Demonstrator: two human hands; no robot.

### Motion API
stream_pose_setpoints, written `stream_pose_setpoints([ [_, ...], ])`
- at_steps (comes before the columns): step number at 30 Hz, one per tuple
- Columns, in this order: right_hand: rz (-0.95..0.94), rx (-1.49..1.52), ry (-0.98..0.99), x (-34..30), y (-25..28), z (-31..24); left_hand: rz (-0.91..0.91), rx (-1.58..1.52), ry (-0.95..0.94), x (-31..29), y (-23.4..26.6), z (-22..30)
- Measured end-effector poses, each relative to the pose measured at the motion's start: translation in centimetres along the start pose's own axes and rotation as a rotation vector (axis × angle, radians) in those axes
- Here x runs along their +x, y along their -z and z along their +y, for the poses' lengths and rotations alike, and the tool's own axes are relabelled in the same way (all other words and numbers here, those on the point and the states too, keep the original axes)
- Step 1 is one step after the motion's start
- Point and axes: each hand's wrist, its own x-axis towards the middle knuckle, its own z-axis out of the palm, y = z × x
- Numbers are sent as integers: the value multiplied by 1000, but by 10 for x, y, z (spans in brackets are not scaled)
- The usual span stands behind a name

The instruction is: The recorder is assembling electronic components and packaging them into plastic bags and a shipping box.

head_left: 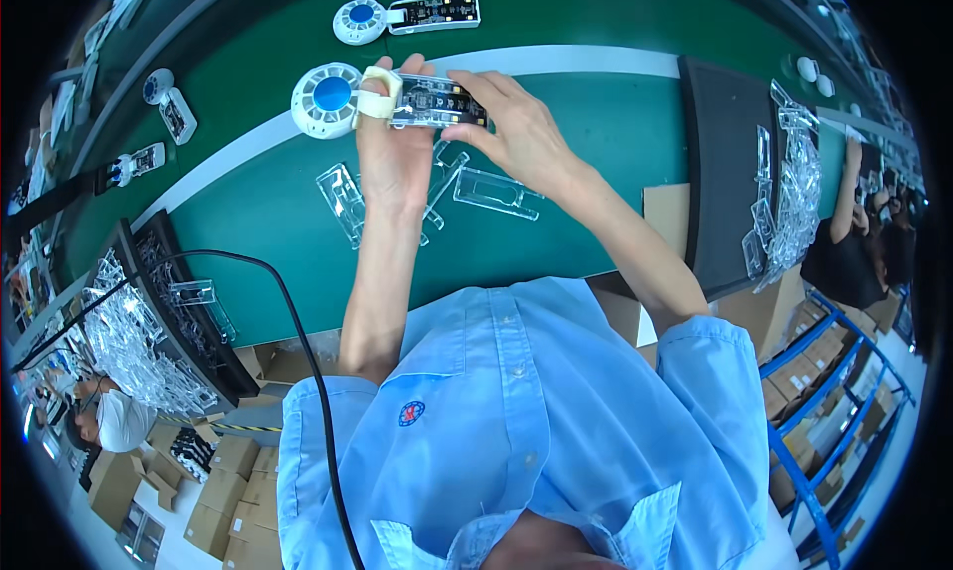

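Crossing the blue shirt (516, 371) at its left, a black cable (308, 361) runs up from the lower edge and bends left over the left tray (217, 340). Ahead of the shirt, loose clear parts (343, 205) lie on the green table (596, 237), on both sides of the left wrist. The right tray (730, 173) stands at the opposite side, a clear heap (796, 183) beside it. Beyond the loose parts, the device (412, 100) is held between both hands, its white disc (331, 94) to the left and its board (437, 103) to the right. The left hand (392, 163) is clamped on the device near the disc; a cream band (378, 103) sits at its thumb. The right hand (526, 138) is clamped on the board's outer end, thumb nearer, fingers farther. Behind, a white strip (596, 62) arcs across; past it lies a second device (434, 13).
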Motion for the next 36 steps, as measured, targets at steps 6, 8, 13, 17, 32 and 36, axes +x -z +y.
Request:
stream_pose_setpoints([
  [6, -187, -167, -27, 8, 20, -22, 22, 257, -201, 3, -3, -5],
  [8, -260, -262, -92, 11, 23, -26, 42, 515, -316, 3, -2, -4],
  [13, -229, -286, -74, 17, 24, -30, 38, 297, -168, 7, 1, 0],
  [17, -99, -279, -42, 11, 13, -29, -11, 184, -108, 9, -4, 10],
  [32, 412, 1090, -787, 27, -17, -25, -259, 536, -413, -39, -19, 11],
  [36, 466, 1032, -562, 18, -14, -25, -284, 466, -350, -53, -25, 17],
])
